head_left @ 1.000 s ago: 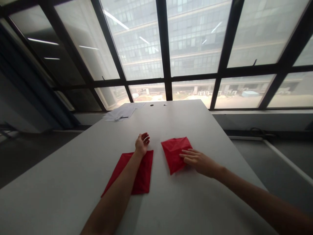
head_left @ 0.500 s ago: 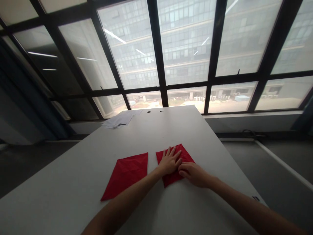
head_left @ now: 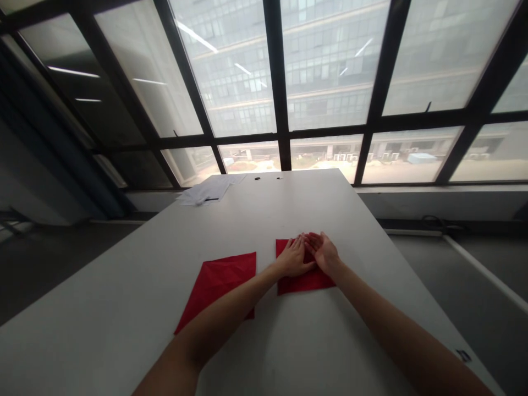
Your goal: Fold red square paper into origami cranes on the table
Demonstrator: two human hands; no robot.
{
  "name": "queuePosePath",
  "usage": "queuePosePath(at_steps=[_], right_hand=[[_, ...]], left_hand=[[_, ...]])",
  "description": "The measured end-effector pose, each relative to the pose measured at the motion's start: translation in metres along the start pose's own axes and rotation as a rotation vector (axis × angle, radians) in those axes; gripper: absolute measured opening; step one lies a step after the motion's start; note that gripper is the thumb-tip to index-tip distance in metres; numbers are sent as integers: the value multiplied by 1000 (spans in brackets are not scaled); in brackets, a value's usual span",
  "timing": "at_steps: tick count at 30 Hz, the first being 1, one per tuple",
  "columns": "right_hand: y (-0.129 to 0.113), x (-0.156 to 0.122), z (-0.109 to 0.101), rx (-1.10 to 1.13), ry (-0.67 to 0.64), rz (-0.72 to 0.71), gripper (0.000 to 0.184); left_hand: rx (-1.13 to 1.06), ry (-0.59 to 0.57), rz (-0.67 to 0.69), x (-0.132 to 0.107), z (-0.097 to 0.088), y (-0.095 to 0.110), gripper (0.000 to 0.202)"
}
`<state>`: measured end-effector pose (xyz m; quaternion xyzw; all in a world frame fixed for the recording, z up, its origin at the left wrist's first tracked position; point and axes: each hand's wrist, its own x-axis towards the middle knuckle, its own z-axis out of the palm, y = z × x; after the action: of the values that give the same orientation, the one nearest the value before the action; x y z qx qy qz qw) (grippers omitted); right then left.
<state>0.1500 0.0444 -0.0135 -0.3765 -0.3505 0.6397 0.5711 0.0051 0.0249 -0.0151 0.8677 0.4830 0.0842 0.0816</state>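
A folded red cloth point(head_left: 305, 283) lies on the white table in front of me, a little right of centre. Flat on its upper part rests my left hand point(head_left: 295, 258), fingers stretched out. My right hand point(head_left: 324, 252) is at the cloth's right side, tilted on edge with the palm turned left and the fingers extended. Its fingertips meet those of the left hand near the far edge, which the hands partly hide. To the left lies a second red cloth point(head_left: 225, 278), flat and creased, partly covered by my left forearm.
The white table point(head_left: 284, 352) runs away from me toward tall dark-framed windows. White papers point(head_left: 204, 192) with a dark pen-like item point(head_left: 212, 199) lie at its far left. A small dark object point(head_left: 463, 355) sits near the right edge.
The right cloth has turned so that its near edge lies almost level. My right hand has moved up and opened out beside the left fingertips. The view has shifted slightly.
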Motion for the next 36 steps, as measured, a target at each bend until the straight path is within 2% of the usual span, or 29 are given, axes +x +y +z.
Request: queuePosePath(at_steps=[6, 8, 10, 12, 14, 17, 19, 21, 22, 23, 25, 26, 27, 29, 31, 33, 36], right_hand=[[-15, 30, -30, 184, 22, 254, 29], [-24, 43, -40, 224, 92, 253, 30], [-31, 54, -43, 265, 179, 190, 30], [-34, 59, -39, 306, 237, 113, 32], [-32, 58, -29, 339, 229, 76, 35], [-20, 49, -13, 354, 144, 135, 38], [-12, 47, -8, 353, 138, 165, 38], [-9, 48, -10, 351, 159, 156, 38], [-10, 50, -13, 348, 172, 144, 39], [-11, 53, -15, 345, 184, 130, 40], [-13, 57, -20, 339, 202, 102, 40], [-13, 58, -22, 335, 207, 91, 40], [-14, 59, -23, 331, 211, 80, 39], [-13, 59, -23, 323, 214, 65, 37], [-13, 59, -23, 313, 214, 61, 35], [-17, 61, -24, 304, 228, 54, 30], [-30, 62, -26, 307, 290, 5, 19]], left_hand=[[-1, 14, 21, 2, 4, -10, 110], [-3, 24, 20, 1, 4, -10, 111], [-11, 28, 31, 0, 4, -10, 109], [-24, 33, 40, 0, 3, -9, 108], [-45, 44, 39, -1, 4, -9, 108], [-107, 68, 43, -2, 6, -11, 108], [-210, 87, 48, -1, 6, -14, 106], [-410, 125, 21, 2, 3, -18, 98], [-551, 181, -23, 4, 0, -20, 89], [-718, 253, -80, 7, -4, -22, 79], [-1109, 522, -262, 13, -14, -27, 57], [-1326, 591, -284, 15, -19, -30, 49], [-1556, 603, -275, 17, -23, -33, 43], [-1956, 349, -282, 19, -28, -38, 37], [-2170, 150, -390, 20, -27, -43, 38], [-2248, 101, -497, 20, -23, -48, 40], [-2267, 138, -533, 20, -17, -51, 44]])
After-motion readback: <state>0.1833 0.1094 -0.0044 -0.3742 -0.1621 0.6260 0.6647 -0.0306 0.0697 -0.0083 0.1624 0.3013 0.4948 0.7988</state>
